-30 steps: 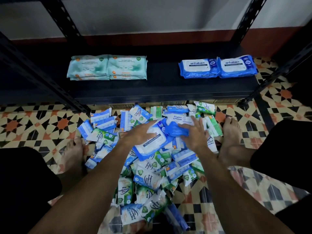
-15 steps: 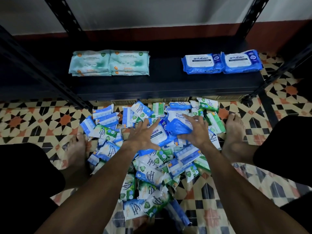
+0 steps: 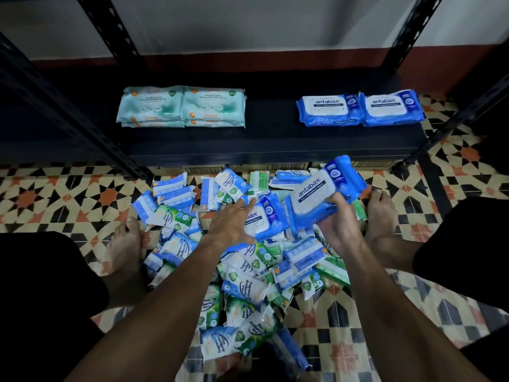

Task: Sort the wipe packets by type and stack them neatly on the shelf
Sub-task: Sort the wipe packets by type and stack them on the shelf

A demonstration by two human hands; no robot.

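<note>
Right grip (image 3: 340,224): your fingers are curled under the lower edge of a blue antabax packet (image 3: 316,193) and your thumb is on its white label, so you are clamped on it. The packet is tilted, label up, raised over the right side of the pile (image 3: 248,274) and just in front of the front edge of the shelf (image 3: 275,144), near its right end. Left grip (image 3: 234,221): your fingers are extended and spread, lying flat across a second blue packet (image 3: 268,216), which is on top of the pile; nothing is pinched. Your hand covers the left part of that label, so only "bax" can be read. On the shelf there are teal packets (image 3: 181,108) in two side-by-side stacks on the left half, and blue antabax stacks (image 3: 360,108), also two side by side, toward the right end, well apart from the teal. The count per stack cannot be told from this angle. The pile is on the tiled floor (image 3: 68,199) against the shelf's front edge; it is a mix of small blue-and-white and green-and-white packets, overlapping, with the lower layers hidden. Your left foot (image 3: 126,244) touches the pile's left margin, and your right foot (image 3: 381,213) touches its right margin, just beside the held packet. Black uprights (image 3: 110,37) frame the shelf corners. The lower corners of the view are dark, and no detail shows there.
</note>
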